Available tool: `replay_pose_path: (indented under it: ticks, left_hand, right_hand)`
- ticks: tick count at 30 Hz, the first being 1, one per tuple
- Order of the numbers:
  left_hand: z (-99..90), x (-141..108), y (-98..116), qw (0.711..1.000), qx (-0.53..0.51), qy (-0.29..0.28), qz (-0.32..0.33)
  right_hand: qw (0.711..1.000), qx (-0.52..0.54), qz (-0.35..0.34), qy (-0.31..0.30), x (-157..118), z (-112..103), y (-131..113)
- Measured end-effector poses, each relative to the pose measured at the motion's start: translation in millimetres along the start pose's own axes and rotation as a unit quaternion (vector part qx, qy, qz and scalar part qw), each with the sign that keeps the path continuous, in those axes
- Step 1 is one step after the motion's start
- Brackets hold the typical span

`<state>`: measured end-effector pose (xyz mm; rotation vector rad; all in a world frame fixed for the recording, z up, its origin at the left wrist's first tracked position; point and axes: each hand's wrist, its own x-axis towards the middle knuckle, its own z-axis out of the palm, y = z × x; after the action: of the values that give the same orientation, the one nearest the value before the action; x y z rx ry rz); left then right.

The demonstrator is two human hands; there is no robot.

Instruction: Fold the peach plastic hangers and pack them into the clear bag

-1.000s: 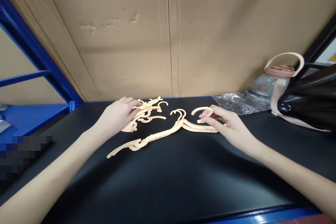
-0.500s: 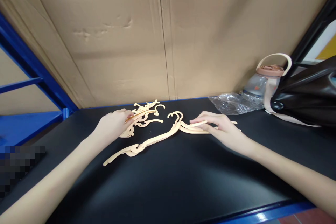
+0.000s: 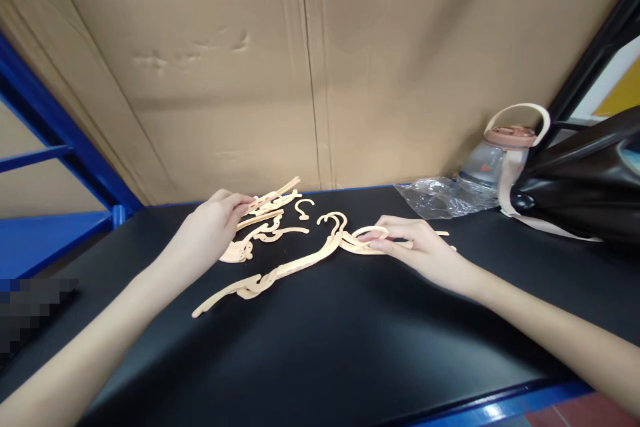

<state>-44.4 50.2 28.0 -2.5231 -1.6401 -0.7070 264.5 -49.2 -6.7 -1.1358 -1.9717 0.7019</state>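
My left hand (image 3: pixel 207 230) is closed on a beige hanger arm piece (image 3: pixel 280 193), its far end tilted up above a heap of loose hanger parts (image 3: pixel 257 233). One loose hanger hook (image 3: pixel 302 209) lies just right of that heap. In my right hand (image 3: pixel 423 245), thumb and fingers pinch a curved beige hanger hook (image 3: pixel 371 231). Beneath and beside it lie joined beige hangers (image 3: pixel 300 263), stacked together with their hooks pointing away from me. My right fingers hide part of their right side.
A black tabletop (image 3: pixel 310 347) with a blue edge carries everything. Cardboard (image 3: pixel 225 80) stands behind it. At the back right are a crumpled clear plastic bag (image 3: pixel 440 197), a bottle with a strap (image 3: pixel 495 157) and a black bag (image 3: pixel 585 180). Blue frame posts (image 3: pixel 70 140) rise at left.
The hanger arm piece in my left hand has risen and tilted up, apart from the heap. In my right hand the held piece has turned, so its hook curve shows.
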Motion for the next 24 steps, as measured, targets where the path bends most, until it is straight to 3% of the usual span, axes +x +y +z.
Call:
replay_pose_path:
  ticks: [4,9,11,14,16,18,21,24]
  left_hand:
    - [-6.4,-3,9,0.984,-0.169,0.041,-0.048]
    - [-7.3,-4,14,0.950,-0.289,0.051,-0.103]
    - [-6.3,-2,15,0.913,-0.380,0.038,-0.141]
    - [-4.1,1,15,0.822,-0.537,0.011,-0.188]
    - [-2.6,2,17,0.776,-0.595,0.001,-0.210]
    - [-1.3,-1,22,0.768,-0.604,-0.020,-0.211]
    - [0.2,-9,35,0.782,-0.591,-0.039,-0.196]
    - [1.4,-19,53,0.748,-0.625,-0.067,-0.213]
  right_hand:
    - [1.000,0.011,-0.004,-0.013,0,2,3]
    - [1.000,0.022,0.001,-0.017,0,2,2]
    - [1.000,0.015,0.005,-0.019,0,2,1]
    - [1.000,0.003,0.006,-0.020,0,2,0]
    - [1.000,0.002,0.007,-0.017,0,2,0]
    - [1.000,0.005,0.011,-0.009,0,3,2]
    - [0.999,0.040,0.028,0.005,0,4,5]
    - [0.988,0.142,0.061,0.021,3,8,5]
